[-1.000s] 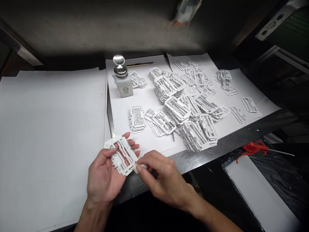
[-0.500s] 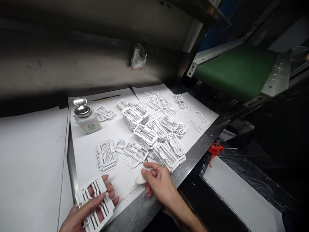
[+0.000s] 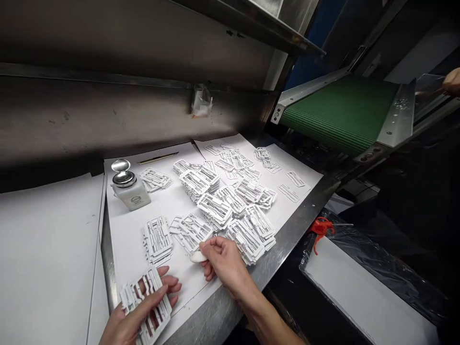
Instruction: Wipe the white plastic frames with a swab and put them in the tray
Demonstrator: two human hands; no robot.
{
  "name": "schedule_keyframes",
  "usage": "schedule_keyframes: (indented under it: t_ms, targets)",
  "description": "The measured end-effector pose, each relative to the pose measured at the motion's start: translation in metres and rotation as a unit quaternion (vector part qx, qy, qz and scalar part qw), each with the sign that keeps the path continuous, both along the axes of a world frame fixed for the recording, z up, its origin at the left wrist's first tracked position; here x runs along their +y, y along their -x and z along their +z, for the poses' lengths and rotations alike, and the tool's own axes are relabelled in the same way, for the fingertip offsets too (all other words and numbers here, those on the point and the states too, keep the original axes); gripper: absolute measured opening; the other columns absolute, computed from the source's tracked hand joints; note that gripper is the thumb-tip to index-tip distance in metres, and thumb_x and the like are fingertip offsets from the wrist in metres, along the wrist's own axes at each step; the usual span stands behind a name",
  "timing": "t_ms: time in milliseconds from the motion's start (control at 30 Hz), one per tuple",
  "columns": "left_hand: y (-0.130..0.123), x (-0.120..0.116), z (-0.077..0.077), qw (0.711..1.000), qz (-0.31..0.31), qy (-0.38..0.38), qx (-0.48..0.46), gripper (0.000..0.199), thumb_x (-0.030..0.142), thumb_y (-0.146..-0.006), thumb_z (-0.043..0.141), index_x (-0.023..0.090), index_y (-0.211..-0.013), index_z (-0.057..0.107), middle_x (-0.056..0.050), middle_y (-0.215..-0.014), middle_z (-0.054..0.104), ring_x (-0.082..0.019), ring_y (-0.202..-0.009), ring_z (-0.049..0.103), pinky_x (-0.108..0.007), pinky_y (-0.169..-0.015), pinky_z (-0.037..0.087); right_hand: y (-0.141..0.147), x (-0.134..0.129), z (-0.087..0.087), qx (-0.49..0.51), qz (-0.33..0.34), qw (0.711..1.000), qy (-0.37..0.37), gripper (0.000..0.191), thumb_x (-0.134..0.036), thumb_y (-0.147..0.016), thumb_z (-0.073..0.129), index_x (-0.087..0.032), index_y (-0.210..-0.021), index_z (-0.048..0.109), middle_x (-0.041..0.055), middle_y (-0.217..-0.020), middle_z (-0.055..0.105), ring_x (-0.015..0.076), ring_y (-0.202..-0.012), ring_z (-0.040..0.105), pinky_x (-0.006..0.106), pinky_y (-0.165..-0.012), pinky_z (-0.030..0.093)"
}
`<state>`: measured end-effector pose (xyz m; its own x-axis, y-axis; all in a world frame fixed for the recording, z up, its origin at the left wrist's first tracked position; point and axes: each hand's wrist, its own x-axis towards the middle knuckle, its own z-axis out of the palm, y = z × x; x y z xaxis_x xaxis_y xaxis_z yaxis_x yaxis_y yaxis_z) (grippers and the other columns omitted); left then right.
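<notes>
In our left hand we are gripping a small stack of slotted white frames, thumb lying across the top, above the near edge of the worktop. In our right hand we are pinching a soft white wad between thumb and fingers, near more piled frames; whether it is touching them we cannot tell. Our two hands are staying apart. A pump bottle is standing on the white paper, its lid tilting open.
</notes>
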<state>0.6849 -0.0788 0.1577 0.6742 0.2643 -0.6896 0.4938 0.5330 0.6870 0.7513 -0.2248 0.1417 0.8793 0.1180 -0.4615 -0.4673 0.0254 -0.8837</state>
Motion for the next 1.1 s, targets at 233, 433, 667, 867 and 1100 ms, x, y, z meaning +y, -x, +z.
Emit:
schedule_keyframes:
  t_ms: [233, 433, 667, 867, 1100]
  targets:
    - [-0.025, 0.007, 0.016, 0.988, -0.114, -0.096, -0.030, 0.041, 0.031, -0.063, 0.075, 0.017, -0.100, 0.065, -0.009, -0.113, 0.065, -0.025, -0.106, 0.059, -0.032, -0.088, 0.047, -0.004, 0.004, 0.003, -0.024, 0.024, 0.998, 0.059, 0.031, -0.042, -0.077, 0.058, -0.014, -0.063, 0.053, -0.0037, -0.046, 0.051, 0.0064, -0.034, 0.046, 0.015, -0.034, 0.036]
    - [-0.058, 0.008, 0.010, 0.950, -0.200, -0.227, -0.077, 0.048, 0.043, -0.067, 0.068, 0.017, -0.106, 0.059, -0.007, -0.092, 0.068, -0.023, -0.087, 0.062, -0.037, -0.081, 0.044, -0.004, 0.008, 0.006, -0.035, 0.037, 0.996, 0.079, 0.030, -0.040, -0.079, 0.055, -0.015, -0.063, 0.055, -0.0036, -0.044, 0.050, 0.0070, -0.032, 0.045, 0.015, -0.031, 0.035]
    - [-0.091, 0.003, 0.006, 0.846, -0.311, -0.419, -0.106, 0.023, 0.043, -0.071, 0.057, 0.020, -0.077, 0.058, -0.001, -0.066, 0.063, -0.022, -0.065, 0.057, -0.032, -0.062, 0.039, -0.006, 0.012, 0.002, -0.041, 0.054, 0.995, 0.068, 0.030, -0.041, -0.080, 0.054, -0.015, -0.067, 0.056, -0.0035, -0.044, 0.051, 0.0069, -0.032, 0.046, 0.014, -0.031, 0.036]
    - [-0.100, -0.009, 0.011, 0.773, -0.342, -0.529, -0.073, 0.016, 0.039, -0.071, 0.052, 0.023, -0.073, 0.051, -0.005, -0.067, 0.062, -0.027, -0.069, 0.059, -0.031, -0.061, 0.035, -0.005, 0.012, -0.003, -0.053, 0.070, 0.992, 0.086, 0.028, -0.041, -0.082, 0.052, -0.015, -0.072, 0.058, -0.0040, -0.044, 0.050, 0.0087, -0.032, 0.048, 0.016, -0.032, 0.035]
    - [-0.097, -0.021, 0.008, 0.801, -0.306, -0.511, -0.061, 0.016, 0.039, -0.070, 0.053, 0.025, -0.076, 0.048, -0.005, -0.065, 0.062, -0.031, -0.070, 0.059, -0.033, -0.060, 0.035, 0.009, -0.009, 0.002, -0.179, 0.071, 0.950, 0.246, 0.044, -0.038, -0.088, 0.049, -0.013, -0.124, 0.050, -0.0001, -0.054, 0.060, 0.0173, -0.050, 0.060, 0.025, -0.054, 0.046]
